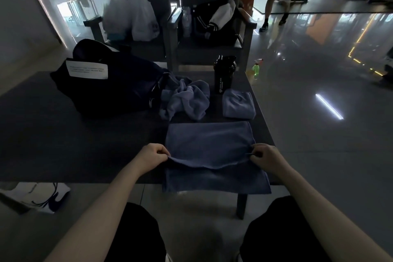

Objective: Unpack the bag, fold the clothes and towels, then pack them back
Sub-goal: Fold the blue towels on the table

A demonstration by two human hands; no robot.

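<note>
A dark blue towel (209,140) lies spread on the dark table (74,144), its near part hanging over the front edge. My left hand (152,155) pinches the towel's left side and my right hand (264,156) pinches its right side, lifting a fold between them. Behind it a crumpled blue towel (187,100) lies in a heap. To its right sits a folded blue towel (238,103). A dark duffel bag (106,83) with a white label rests at the table's far left.
A black shaker bottle (224,74) stands behind the folded towel. Two dark chairs behind the table hold white plastic bags (131,13) and a black bag (214,19). A green spray bottle (256,68) stands on the floor at right. A person stands far back right.
</note>
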